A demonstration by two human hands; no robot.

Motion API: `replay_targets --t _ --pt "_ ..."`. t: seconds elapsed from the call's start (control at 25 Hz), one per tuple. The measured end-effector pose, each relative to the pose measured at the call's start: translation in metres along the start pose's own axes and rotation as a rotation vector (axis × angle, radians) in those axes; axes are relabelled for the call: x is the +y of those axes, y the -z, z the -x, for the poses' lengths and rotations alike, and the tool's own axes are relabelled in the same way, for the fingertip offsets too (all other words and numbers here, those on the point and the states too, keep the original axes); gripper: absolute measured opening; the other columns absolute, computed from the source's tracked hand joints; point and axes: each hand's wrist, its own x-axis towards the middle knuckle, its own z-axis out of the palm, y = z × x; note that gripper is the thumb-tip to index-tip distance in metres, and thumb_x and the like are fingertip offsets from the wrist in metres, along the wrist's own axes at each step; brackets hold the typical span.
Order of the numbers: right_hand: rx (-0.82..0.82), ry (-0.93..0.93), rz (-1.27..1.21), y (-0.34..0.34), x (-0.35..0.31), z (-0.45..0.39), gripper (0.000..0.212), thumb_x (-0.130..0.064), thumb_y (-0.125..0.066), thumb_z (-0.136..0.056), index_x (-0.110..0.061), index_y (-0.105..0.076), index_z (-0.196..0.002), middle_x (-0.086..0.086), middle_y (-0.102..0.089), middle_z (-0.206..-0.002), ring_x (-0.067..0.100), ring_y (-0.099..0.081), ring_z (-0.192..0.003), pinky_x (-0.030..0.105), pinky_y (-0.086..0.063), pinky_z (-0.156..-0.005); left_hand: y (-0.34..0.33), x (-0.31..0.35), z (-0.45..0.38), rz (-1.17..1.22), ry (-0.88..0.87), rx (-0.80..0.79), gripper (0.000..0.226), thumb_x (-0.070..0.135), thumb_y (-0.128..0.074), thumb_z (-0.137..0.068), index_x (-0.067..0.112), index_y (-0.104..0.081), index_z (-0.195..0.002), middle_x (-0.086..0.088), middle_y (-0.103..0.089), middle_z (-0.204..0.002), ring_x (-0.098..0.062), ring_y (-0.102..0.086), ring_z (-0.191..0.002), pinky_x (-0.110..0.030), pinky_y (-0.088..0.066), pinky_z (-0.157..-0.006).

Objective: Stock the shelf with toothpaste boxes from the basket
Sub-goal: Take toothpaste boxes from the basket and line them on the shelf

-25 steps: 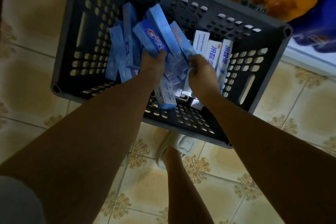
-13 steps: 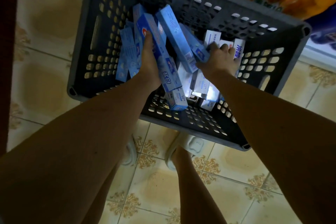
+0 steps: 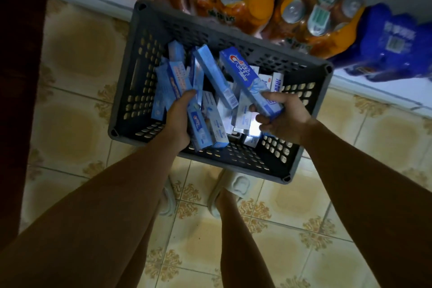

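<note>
A dark grey perforated basket (image 3: 131, 72) stands on the tiled floor, holding several blue and white toothpaste boxes in a loose pile. My right hand (image 3: 284, 121) grips the lower end of a blue Crest box (image 3: 245, 72), which tilts up toward the basket's far side. My left hand (image 3: 178, 119) is closed around blue boxes (image 3: 177, 82) at the pile's left side. More boxes (image 3: 216, 124) lie between my hands, and white ones (image 3: 277, 83) stand at the right wall.
Shrink-wrapped packs of orange drink bottles (image 3: 233, 0) and a blue pack (image 3: 392, 44) sit on a low white shelf edge (image 3: 374, 91) behind the basket. My feet in pale slippers (image 3: 236, 184) stand on the patterned tiles just in front of it.
My right hand has taken hold of a Crest box and lifted its end up. My left hand has shifted lower on the left boxes. The view has tilted up, showing more of the bottle packs.
</note>
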Motion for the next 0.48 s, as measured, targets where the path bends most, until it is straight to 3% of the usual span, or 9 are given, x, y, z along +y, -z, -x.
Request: replay_targets --t 0.08,0.16,0.2,0.36,0.48 --pt "-0.077 -0.017 0.092 -0.008 -0.008 0.029 0.027 -0.025 -0.057 -0.088 -0.017 -0.059 -0.113 0.005 -0.069 -0.101 0.017 -0.058 -0.072 0.031 -0.046 -0.071 -0.004 0.008 0.031 0.012 0.009 -0.016 0.047 0.040 -0.062 -0.090 0.013 -0.060 -0.129 -0.004 -0.068 -0.092 -0.018 -0.068 -0.078 -0.029 -0.056 -0.065" --pt "-0.186 -0.039 0.190 -0.017 -0.015 0.056 0.050 -0.017 -0.067 -0.082 -0.021 -0.051 -0.129 0.002 -0.069 -0.121 0.021 -0.064 -0.101 0.042 -0.046 -0.092 -0.008 0.018 0.061 0.033 -0.017 -0.040 0.044 0.039 -0.061 -0.092 0.013 -0.058 -0.128 -0.002 -0.069 -0.090 -0.016 -0.069 -0.075 -0.028 -0.056 -0.061" --pt "-0.238 -0.046 0.226 -0.023 -0.018 0.072 0.064 -0.013 -0.070 -0.079 -0.024 -0.044 -0.137 0.003 -0.066 -0.128 0.024 -0.063 -0.108 0.044 -0.046 -0.096 -0.009 0.024 0.078 0.040 -0.024 -0.057 0.044 0.039 -0.060 -0.094 0.013 -0.058 -0.129 -0.001 -0.071 -0.090 -0.016 -0.070 -0.076 -0.029 -0.057 -0.062" --pt "-0.323 0.012 0.251 -0.067 -0.032 0.152 0.075 0.003 -0.064 -0.080 -0.025 -0.036 -0.144 0.005 -0.066 -0.125 0.024 -0.067 -0.103 0.039 -0.055 -0.079 -0.022 0.062 0.167 0.045 -0.020 -0.188 0.034 0.043 -0.052 -0.097 0.016 -0.065 -0.114 -0.005 -0.073 -0.099 -0.029 -0.064 -0.106 -0.044 -0.056 -0.086" --pt "-0.325 0.107 0.136 -0.111 -0.036 0.234 0.065 0.009 -0.063 -0.079 -0.021 -0.048 -0.135 0.005 -0.070 -0.103 0.022 -0.070 -0.085 0.036 -0.059 -0.064 -0.030 0.102 0.253 -0.014 -0.042 -0.225 0.033 0.047 -0.054 -0.094 0.020 -0.063 -0.111 -0.010 -0.066 -0.122 -0.028 -0.064 -0.105 -0.046 -0.052 -0.091"
